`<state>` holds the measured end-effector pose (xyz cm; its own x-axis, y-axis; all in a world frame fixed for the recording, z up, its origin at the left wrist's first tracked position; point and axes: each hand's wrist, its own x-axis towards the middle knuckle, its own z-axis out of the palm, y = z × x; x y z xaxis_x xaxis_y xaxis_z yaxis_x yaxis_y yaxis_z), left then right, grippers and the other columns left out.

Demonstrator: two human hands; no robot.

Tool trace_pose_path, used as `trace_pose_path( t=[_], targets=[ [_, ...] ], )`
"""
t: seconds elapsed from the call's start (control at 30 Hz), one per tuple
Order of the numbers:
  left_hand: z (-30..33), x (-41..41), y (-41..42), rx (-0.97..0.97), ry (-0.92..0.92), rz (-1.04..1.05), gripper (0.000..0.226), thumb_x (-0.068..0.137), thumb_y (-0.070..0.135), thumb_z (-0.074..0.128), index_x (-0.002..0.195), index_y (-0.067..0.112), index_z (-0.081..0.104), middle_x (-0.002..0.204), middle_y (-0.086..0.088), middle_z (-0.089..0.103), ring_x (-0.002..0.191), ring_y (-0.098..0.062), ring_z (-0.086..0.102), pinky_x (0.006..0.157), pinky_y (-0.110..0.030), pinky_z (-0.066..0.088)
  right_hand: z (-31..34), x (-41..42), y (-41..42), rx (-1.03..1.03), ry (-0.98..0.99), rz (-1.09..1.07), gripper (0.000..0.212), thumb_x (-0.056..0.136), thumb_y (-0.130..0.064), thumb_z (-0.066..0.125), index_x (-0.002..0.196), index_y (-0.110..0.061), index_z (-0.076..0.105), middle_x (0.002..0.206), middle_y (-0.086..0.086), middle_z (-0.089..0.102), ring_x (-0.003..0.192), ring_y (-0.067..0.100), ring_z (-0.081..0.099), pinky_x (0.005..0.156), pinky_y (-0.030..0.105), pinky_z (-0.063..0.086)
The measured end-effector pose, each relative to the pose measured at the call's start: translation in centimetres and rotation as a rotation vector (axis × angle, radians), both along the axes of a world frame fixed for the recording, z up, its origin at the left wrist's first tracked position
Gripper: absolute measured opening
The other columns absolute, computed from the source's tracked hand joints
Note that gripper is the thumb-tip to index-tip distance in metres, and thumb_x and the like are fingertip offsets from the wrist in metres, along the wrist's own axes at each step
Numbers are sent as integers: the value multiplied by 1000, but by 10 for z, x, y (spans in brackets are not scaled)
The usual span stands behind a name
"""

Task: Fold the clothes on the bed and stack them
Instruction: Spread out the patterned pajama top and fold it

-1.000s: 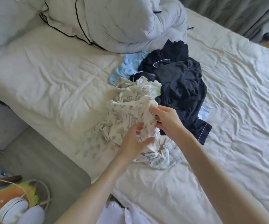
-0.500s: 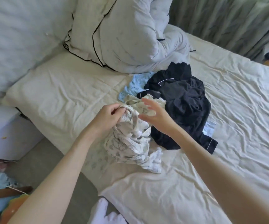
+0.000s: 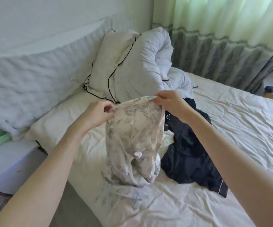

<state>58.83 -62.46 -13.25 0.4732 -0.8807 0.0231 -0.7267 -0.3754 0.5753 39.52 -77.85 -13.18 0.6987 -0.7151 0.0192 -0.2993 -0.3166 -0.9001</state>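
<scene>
Head view: your left hand [image 3: 98, 114] and right hand [image 3: 168, 102] each pinch the top edge of the thin, cream, printed cotton garment [image 3: 132, 145]. It looks light and floppy, so you should keep each grip at the corners.

Thin printed matt cloth garment [image 3: 132, 136], wrinkled matt cotton bedsheet [image 3: 230, 128]

- The bed [image 3: 240, 128] lies open right of the dark clothes pile [image 3: 189, 154], bare wrinkled sheet reaching to the curtain [image 3: 214, 46].
- Left of the pile, the printed garment [image 3: 132, 145] hangs between left hand [image 3: 96, 114] and right hand [image 3: 169, 102], blocking the middle.
- Behind the pile, a rolled duvet [image 3: 148, 66] and pillow [image 3: 114, 63] close the way.
- Further left of the pile, past the garment, a strip of sheet is free up to the bed's edge.
</scene>
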Motion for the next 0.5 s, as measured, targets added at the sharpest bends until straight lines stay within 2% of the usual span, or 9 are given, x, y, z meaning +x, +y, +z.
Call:
trace_pose_path(
  t=[0.07, 0.13, 0.17, 0.23, 0.3, 0.4, 0.5],
  targets=[
    [2, 6, 2, -41, -26, 19, 15, 86, 13, 57, 73, 19, 60, 61, 8, 51, 58, -9, 44, 48, -7, 32, 13, 2, -5, -46, -19, -8, 13, 88, -18, 64, 82, -11, 72, 62, 0, 52, 56, 6, 41, 51, 14, 33],
    [2, 12, 5, -77, -7, 31, 16, 88, 13, 55, 74, 18, 62, 67, 6, 58, 64, -12, 50, 53, -7, 34, 20, 2, -12, -86, -45, -49, 12, 85, -19, 67, 74, -21, 72, 56, -8, 56, 53, 4, 44, 50, 11, 35],
    [1, 16, 8, -103, 76, 31, 17, 90, 13, 54, 78, 18, 65, 74, 3, 63, 70, -12, 55, 62, -10, 41, 23, 1, -15, -95, -52, -74, 16, 84, -19, 69, 70, -27, 71, 53, -15, 57, 51, -1, 46, 50, 9, 36],
    [2, 19, 14, -160, 399, 20, 17, 94, 13, 53, 87, 19, 67, 82, 0, 68, 75, -10, 62, 70, -21, 53, 25, 0, -21, -110, -37, -102, 18, 82, -21, 71, 67, -31, 70, 50, -21, 59, 48, -8, 48, 49, 4, 36],
    [-1, 21, 21, -202, 635, 12, 18, 95, 13, 53, 91, 22, 68, 82, 2, 69, 74, -7, 64, 69, -22, 55, 20, 0, -22, -134, 13, -102, 15, 82, -21, 71, 68, -26, 70, 47, -20, 58, 44, -8, 47, 46, 3, 33],
    [-10, 23, 26, -266, 680, 46, 14, 90, 11, 59, 88, 21, 68, 76, 9, 72, 71, -2, 66, 66, -16, 54, 6, 0, -20, -141, 110, -97, 12, 82, -26, 71, 70, -22, 71, 44, -17, 57, 39, -2, 44, 44, 7, 32],
    [-21, 27, 27, -286, 655, 102, 9, 89, 11, 61, 89, 16, 68, 80, 3, 71, 71, -5, 65, 65, -13, 52, -10, 1, -13, -73, 151, -67, 16, 83, -28, 70, 81, -12, 75, 65, 5, 67, 54, 9, 52, 58, 23, 44]
  ],
)
